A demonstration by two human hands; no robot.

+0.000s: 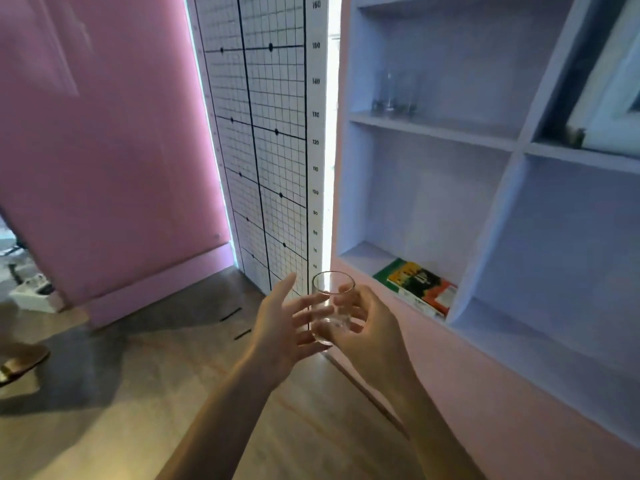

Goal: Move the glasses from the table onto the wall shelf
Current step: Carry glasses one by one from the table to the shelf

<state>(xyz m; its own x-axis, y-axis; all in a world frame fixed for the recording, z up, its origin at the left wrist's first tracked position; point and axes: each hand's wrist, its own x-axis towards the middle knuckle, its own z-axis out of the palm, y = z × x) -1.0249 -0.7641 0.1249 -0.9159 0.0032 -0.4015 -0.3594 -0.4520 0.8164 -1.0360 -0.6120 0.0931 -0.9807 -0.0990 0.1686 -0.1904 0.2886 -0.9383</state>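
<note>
A clear drinking glass [330, 306] is held upright in front of me, low in the view, below the wall shelf [433, 128]. My right hand [370, 327] wraps it from the right, fingers around its side. My left hand [287, 323] is beside it on the left with fingers spread, its fingertips touching or almost touching the glass. Two more clear glasses [394, 95] stand on the upper shelf board at its left end. The table is out of view.
A stack of colourful books [417, 287] lies in the lower left compartment. A framed picture [609, 98] leans in the upper right compartment. A grid-marked measuring panel [273, 133] stands left of the shelf. A person's sandalled foot [20, 365] is at far left on the wooden floor.
</note>
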